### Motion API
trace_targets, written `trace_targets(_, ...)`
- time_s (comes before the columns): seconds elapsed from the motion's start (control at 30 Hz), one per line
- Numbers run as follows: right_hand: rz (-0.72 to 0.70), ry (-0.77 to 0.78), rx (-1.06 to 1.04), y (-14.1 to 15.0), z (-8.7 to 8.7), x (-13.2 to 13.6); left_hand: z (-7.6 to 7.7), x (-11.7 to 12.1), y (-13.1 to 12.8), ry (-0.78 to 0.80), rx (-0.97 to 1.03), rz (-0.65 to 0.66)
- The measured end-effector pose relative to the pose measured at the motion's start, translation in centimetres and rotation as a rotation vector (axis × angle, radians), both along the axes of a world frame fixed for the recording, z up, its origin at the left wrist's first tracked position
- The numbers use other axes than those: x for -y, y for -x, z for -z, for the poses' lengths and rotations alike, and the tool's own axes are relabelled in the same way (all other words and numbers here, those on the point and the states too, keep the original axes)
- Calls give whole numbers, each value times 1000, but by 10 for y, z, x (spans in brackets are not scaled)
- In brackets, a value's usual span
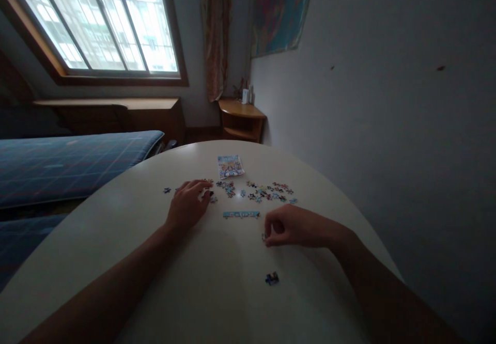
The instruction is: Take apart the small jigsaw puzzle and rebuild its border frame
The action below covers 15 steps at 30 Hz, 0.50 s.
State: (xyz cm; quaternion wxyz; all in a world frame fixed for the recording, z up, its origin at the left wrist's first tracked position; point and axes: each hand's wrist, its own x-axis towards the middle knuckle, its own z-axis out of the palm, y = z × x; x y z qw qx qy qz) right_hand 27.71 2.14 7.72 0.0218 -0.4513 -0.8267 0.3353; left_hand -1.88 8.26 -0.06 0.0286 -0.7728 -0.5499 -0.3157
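My left hand (pixel 189 204) lies on the white round table (pixel 116 240) with its fingers curled over loose puzzle pieces (pixel 267 191) at the left end of the scatter; what it holds is hidden. My right hand (pixel 290 226) is closed in a pinch on a small puzzle piece (pixel 264 237) at the table surface. A joined strip of light blue pieces (pixel 241 214) lies between the two hands. A small dark joined piece (pixel 272 278) sits nearer to me. A picture card (pixel 230 166) lies beyond the scatter.
The grey wall (pixel 387 101) runs close along the table's right side. A bed with a blue checked cover (pixel 65 163) stands to the left. A wooden corner shelf (pixel 241 116) and a window (pixel 101 18) are at the back.
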Motion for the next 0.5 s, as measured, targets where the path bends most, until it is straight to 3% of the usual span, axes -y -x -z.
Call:
trace_targets(0.1, 34, -125, -65, -3, 12, -13, 2, 0, -1, 30, -41, 25)
trace_targets(0.27, 247, -641, -142, -9, 44, -38, 2, 5, -2, 52, -83, 21)
trace_targets(0.4, 295, -663, -72, -13, 66, -53, -1, 5, 7, 62, -87, -17)
trace_targets(0.5, 284, -617, -27, -13, 71, -58, -3, 4, 12, 71, -80, -26)
